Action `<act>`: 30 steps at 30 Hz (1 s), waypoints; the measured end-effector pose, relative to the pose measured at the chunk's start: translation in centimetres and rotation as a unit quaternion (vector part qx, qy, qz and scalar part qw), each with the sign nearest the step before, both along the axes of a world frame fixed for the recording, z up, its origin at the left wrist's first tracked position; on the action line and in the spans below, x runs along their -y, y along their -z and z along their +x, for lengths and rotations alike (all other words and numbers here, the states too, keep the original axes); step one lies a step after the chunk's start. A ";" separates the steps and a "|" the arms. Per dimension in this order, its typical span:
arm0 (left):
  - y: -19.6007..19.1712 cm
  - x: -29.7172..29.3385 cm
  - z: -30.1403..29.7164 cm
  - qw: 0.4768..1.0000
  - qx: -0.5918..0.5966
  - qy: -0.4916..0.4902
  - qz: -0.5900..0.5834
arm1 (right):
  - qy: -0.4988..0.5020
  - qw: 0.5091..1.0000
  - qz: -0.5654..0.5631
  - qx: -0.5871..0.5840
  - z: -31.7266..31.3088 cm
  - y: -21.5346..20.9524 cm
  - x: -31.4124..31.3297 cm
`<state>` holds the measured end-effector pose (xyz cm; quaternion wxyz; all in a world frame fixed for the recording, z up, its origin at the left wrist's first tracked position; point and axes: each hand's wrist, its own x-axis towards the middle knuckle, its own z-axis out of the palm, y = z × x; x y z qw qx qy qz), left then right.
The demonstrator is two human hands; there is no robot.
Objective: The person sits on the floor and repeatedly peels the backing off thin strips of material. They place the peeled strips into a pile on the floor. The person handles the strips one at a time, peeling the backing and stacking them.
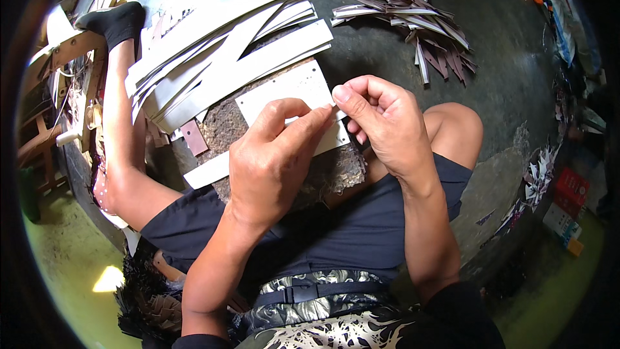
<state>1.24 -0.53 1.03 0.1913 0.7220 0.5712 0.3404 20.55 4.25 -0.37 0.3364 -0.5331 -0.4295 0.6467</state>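
Note:
Over a rough, brownish block (pixel 223 119) my two hands meet, fingertips almost touching. My left hand (pixel 274 158) is closed in a pinch, thumb and index finger pointing right. My right hand (pixel 391 123) is closed too, its thumb pressed against curled fingers. Whatever lies between the fingertips is too small or hidden to name. Beneath them a white flat piece with small dark holes (pixel 258 98) rests on the block. A white strip (pixel 210 171) runs under my left hand and shows again beyond it.
Long white strips (pixel 223 42) are piled ahead on the left. A heap of narrow brown and white strips (pixel 413 16) lies on the dark floor at far right. A small brown piece with a hole (pixel 194 137) sits beside the block. A wooden frame (pixel 77 52) stands at left.

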 end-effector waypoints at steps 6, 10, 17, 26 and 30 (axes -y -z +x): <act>0.1 0.1 -0.1 0.999 -0.032 0.012 0.014 | 0.006 1.000 -0.010 -0.001 0.0 -0.1 0.0; 0.2 0.2 0.0 1.000 -0.023 0.014 0.004 | -0.035 0.998 0.014 0.047 0.3 0.1 -0.1; 0.2 0.0 0.1 0.999 -0.036 0.014 0.018 | -0.037 0.998 0.018 0.047 0.3 0.4 0.0; 0.1 -0.9 -0.6 0.996 -0.072 0.019 0.056 | -0.006 0.997 0.070 0.040 -0.7 1.3 0.3; 0.5 -0.9 -0.5 0.996 -0.060 0.016 0.056 | 0.013 0.998 0.046 0.039 -1.0 1.1 0.7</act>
